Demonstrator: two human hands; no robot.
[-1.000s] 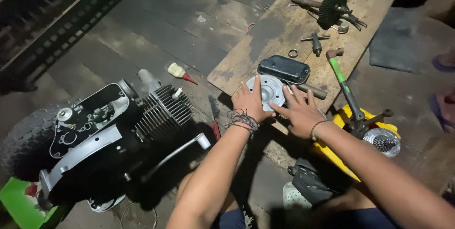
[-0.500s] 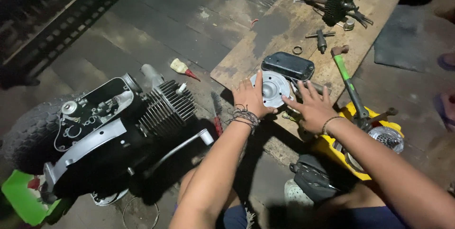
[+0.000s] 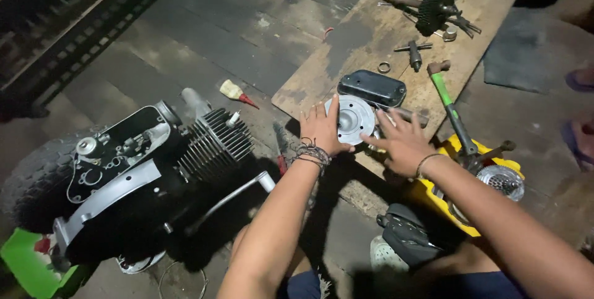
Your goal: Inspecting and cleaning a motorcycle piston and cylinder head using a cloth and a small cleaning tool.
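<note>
I am kneeling over a wooden board [image 3: 371,33] lying on the floor and serving as my bench. My left hand [image 3: 322,129] is lying flat at the board's near edge, its fingers [image 3: 332,108] spread and pressing against the left rim of a round grey metal cover plate [image 3: 354,119]. My right hand [image 3: 402,144] is resting at the plate's right side, fingers [image 3: 388,121] spread, with the fingertips touching or just beside its rim; I cannot tell whether they are gripping it. The plate is lying flat on the board, directly in front of a dark oblong cover [image 3: 372,87], which it is touching or nearly touching.

Further back on the board I am noting a small metal ring [image 3: 384,67], a short T-shaped tool [image 3: 414,53] and a toothed gear on a shaft [image 3: 433,8]. A green-handled hammer [image 3: 450,104] is lying across the board's right edge, its handle running down toward a yellow object [image 3: 433,197] beside my right forearm. To my left, well apart from the board, a small engine [image 3: 216,141] with a finned cylinder is lying on the floor beside a tyre [image 3: 31,181].
</note>
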